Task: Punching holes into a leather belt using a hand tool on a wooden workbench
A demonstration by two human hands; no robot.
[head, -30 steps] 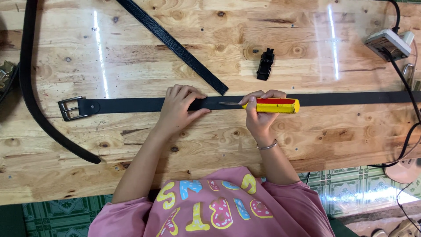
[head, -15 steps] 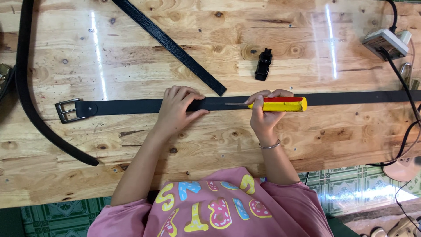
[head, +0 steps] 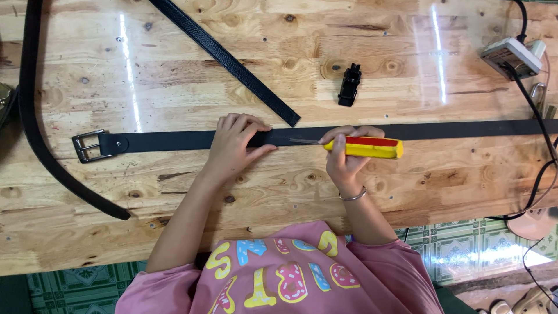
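1. While the head view looks straight down on a wooden worktop (head: 174, 75), a long black belt (head: 174, 140) lies flat across it from side to side, its metal buckle (head: 87, 146) at the far left end.
2. Pressed palm-down on the belt near its middle, the left hand (head: 235, 142) has its fingers spread over the strap; its grip is released and holds nothing.
3. Just right of that hand, the right hand (head: 344, 160) has its grip clenched on a screwdriver (head: 363, 147) with a yellow and red handle, whose thin metal shaft points left and lies on the belt.
4. Above the belt, a second black strap (head: 226, 58) runs diagonally, its cut end just above the left hand's fingers.
5. A small black clip (head: 350, 85) sits above the screwdriver, apart from the belt.
6. Left of the buckle, a third dark strap (head: 35, 128) curves down the worktop.
7. Above the belt's right end, a white power strip (head: 511, 56) sits with a black cable (head: 537, 116) crossing the belt.
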